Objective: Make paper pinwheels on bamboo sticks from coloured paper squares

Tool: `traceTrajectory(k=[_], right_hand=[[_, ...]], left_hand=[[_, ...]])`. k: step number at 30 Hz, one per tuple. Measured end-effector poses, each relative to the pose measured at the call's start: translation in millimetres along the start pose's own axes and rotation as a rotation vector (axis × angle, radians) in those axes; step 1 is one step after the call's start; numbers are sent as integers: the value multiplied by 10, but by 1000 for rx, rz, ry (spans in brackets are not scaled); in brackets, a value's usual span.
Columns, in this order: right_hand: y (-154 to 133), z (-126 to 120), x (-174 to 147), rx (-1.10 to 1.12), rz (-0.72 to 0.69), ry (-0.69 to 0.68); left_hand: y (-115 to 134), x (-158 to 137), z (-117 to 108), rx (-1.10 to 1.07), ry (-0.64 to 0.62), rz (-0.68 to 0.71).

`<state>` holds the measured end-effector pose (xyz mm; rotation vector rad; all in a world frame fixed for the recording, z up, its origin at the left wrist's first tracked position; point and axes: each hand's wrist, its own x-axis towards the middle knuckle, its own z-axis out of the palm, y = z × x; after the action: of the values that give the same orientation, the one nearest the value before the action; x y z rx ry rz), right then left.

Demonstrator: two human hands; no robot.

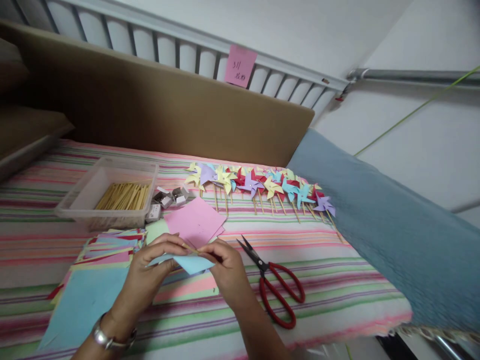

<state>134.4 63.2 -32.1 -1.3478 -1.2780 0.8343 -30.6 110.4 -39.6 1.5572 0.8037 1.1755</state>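
Note:
A light-blue paper pinwheel (pixel 192 263), partly folded, is held up between both hands, with a thin wooden stick (pixel 191 247) along its upper side. My left hand (pixel 157 255) pinches its left part. On the other side, my right hand (pixel 225 262) has thumb and fingers closed on the paper by the stick; the exact pinch point is hidden. Just beyond the hands lie pink paper squares (pixel 195 220). To the right of my right hand rest red-handled scissors (pixel 264 270), blades slightly apart. Blue paper sheets (pixel 93 287) are stacked beside my left forearm.
A clear plastic box (pixel 75 200) contains many wooden sticks (pixel 123 196). Small open boxes of pins (pixel 180 194) stand next to it. Several finished pinwheels (pixel 251 185) lie in a row at the back. Behind stands a cardboard panel (pixel 150 105); a striped cloth (pixel 330 280) covers the table.

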Motion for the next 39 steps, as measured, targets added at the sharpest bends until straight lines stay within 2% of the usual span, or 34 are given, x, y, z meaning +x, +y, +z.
traceTrajectory(k=[21,39], right_hand=[[-60,1,-17,22,27,8],[-52,35,-42,-27,-81,47]], left_hand=[[-25,-9,-3,0,11,-22],[-69,-35,-4,-30,13,-2]])
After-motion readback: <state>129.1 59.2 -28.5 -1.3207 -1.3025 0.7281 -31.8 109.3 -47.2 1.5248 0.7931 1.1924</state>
